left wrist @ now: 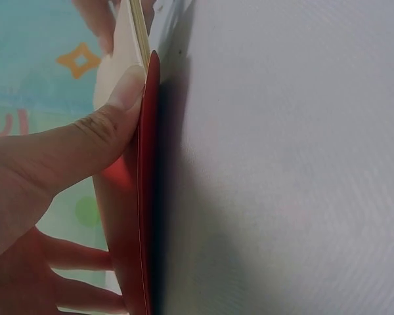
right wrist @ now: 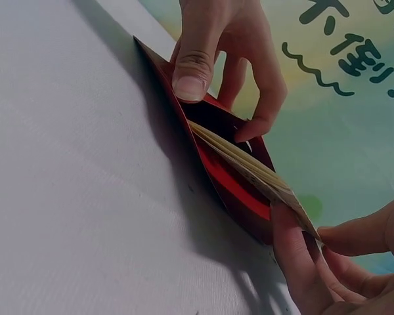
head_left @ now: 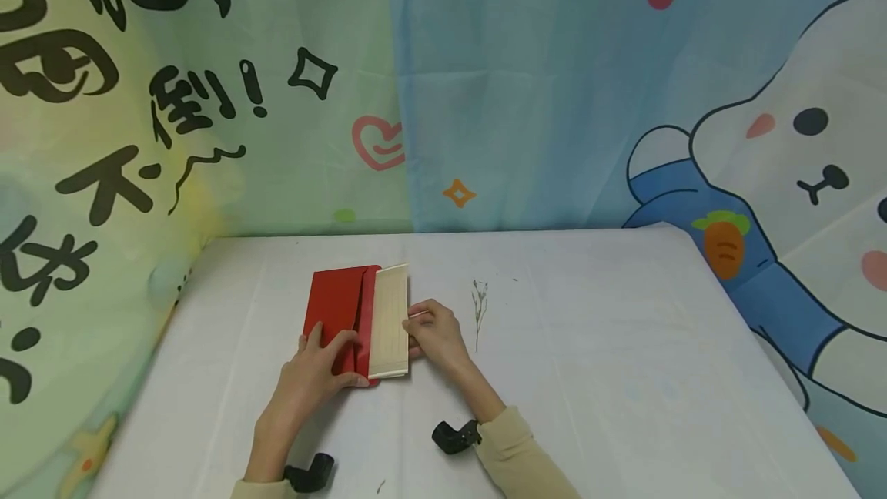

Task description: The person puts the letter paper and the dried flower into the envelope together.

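A red paper envelope (head_left: 336,295) lies on the white table with its opening towards the right. A cream folded paper stack (head_left: 390,322) sits partly inside, its right part sticking out. My left hand (head_left: 312,372) holds the envelope at the opening, thumb on the near edge and fingers on the upper side. The right wrist view shows the envelope's mouth (right wrist: 217,118) spread apart, with the stack's layered edges (right wrist: 249,167) between its red sides. With thumb and fingers, my right hand (head_left: 438,333) pinches the outer right edge of the stack.
To the right of my right hand lies a thin dried sprig (head_left: 479,310) on the white table (head_left: 624,376). A small plant bit (head_left: 380,487) is near the front edge. Printed cloth (head_left: 520,98) hangs behind and at the sides. Black wrist cameras (head_left: 453,437) sit on both wrists.
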Motion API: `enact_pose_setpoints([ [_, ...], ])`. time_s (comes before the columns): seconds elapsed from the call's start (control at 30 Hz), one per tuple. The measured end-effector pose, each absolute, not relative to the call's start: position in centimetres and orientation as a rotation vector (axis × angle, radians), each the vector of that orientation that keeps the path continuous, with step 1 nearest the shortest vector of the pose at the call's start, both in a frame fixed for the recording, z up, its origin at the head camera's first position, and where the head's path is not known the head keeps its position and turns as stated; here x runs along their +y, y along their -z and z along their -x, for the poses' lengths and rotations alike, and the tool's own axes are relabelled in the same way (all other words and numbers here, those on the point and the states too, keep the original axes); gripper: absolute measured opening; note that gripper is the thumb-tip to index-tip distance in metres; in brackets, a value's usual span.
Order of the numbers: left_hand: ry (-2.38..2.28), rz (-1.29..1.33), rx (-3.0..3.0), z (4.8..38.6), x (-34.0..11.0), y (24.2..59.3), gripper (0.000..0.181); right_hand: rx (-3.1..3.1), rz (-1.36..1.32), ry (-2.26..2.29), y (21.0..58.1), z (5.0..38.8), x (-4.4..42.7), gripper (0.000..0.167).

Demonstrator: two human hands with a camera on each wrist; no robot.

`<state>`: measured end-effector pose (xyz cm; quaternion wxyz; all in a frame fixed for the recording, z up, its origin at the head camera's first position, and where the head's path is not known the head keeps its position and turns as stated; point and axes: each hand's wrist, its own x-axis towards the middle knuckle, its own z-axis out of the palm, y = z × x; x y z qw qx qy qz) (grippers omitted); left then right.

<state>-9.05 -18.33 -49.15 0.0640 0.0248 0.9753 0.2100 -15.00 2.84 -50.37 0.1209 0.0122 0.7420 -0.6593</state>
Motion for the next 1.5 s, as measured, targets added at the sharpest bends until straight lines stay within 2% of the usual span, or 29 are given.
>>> enact_pose_setpoints([
  [1.5,-0.596,-0.079,2.938,9.3,-18.3,49.2,0.063,2.02,0.037,1.928,51.1,15.3,-0.3,0.026],
])
